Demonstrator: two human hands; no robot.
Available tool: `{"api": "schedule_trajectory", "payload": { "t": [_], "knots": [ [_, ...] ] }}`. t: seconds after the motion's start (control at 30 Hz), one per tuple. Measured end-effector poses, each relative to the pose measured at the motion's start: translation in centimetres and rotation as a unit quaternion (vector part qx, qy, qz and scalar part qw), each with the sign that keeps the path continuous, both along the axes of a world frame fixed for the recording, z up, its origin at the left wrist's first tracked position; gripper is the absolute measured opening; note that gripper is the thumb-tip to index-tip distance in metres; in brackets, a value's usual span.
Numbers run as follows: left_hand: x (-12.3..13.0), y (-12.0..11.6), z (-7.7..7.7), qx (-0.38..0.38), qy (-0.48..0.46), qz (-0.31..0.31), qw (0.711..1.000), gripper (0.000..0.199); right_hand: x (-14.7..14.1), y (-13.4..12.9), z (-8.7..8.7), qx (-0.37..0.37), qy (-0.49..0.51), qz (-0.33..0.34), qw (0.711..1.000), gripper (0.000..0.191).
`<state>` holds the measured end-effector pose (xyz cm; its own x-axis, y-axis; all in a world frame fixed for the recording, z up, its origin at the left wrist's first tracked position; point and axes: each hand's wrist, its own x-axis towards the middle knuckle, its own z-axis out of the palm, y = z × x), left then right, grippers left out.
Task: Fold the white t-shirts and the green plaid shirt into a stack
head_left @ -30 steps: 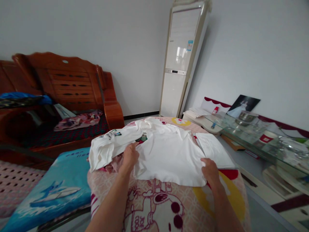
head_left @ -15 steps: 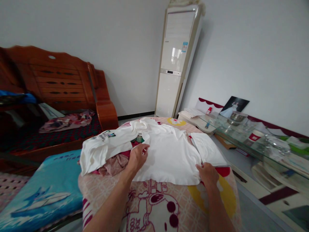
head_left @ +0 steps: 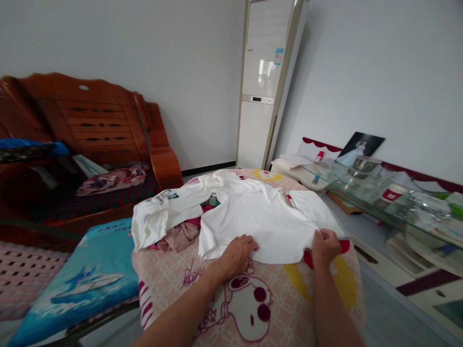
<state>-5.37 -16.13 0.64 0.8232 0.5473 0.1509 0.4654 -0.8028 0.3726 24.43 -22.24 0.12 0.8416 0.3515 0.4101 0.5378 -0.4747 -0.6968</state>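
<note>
A white shirt (head_left: 260,217) lies spread on the round, cloth-covered table in front of me. My left hand (head_left: 237,255) rests palm down on the shirt's near edge, its fingers stretched out over the fabric. At the shirt's right near corner, my right hand (head_left: 325,246) pinches the edge between thumb and fingers. Beyond that hand lies a folded white garment (head_left: 314,209). To the left, another white garment with a small print (head_left: 155,217) covers part of a pinkish cloth heap (head_left: 179,236).
The table's cover (head_left: 285,299) carries a cartoon dog. A blue cushion (head_left: 94,274) and a wooden sofa (head_left: 108,125) stand on the left. On the right is a glass-topped cabinet (head_left: 376,217) with a paper cup (head_left: 392,195). A tall air conditioner (head_left: 256,125) stands behind.
My left hand has moved right and down from the shirt's left side onto its near edge. My right hand keeps its pinch and has pulled the corner slightly outward. The view has shifted a little.
</note>
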Motion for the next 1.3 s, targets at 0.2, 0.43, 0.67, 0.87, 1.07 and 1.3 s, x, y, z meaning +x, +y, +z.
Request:
{"api": "schedule_trajectory", "payload": {
  "t": [0.2,0.43,0.67,0.87,1.07,1.3],
  "knots": [
    [-0.7,0.3,0.0,-0.009,-0.014,-0.031,0.999,0.060,-4.4,0.3,0.9,0.003,-0.156,0.189,0.970,0.034],
    [-1.9,2.2,-0.3,-0.080,-0.101,0.112,0.985,0.028,-11.5,0.2,-1.0,-0.086,-0.195,0.519,0.828,0.027],
    [-3.0,4.0,0.1,-0.200,-0.199,0.165,0.945,0.019,-10.6,1.1,-1.8,-0.090,-0.160,0.508,0.842,0.020],
    [-3.4,3.6,0.0,-0.132,-0.123,0.100,0.978,0.040,-9.7,2.0,-2.8,-0.040,-0.100,0.490,0.865,0.027],
    [-4.4,3.1,1.9,-0.104,-0.034,0.110,0.988,0.046,-9.3,1.5,-1.8,-0.049,0.035,0.525,0.849,0.029],
    [-5.2,2.7,3.3,-0.212,-0.011,0.046,0.976,0.020,-9.1,0.6,-0.4,-0.097,0.096,0.563,0.815,0.022]
  ]
}}
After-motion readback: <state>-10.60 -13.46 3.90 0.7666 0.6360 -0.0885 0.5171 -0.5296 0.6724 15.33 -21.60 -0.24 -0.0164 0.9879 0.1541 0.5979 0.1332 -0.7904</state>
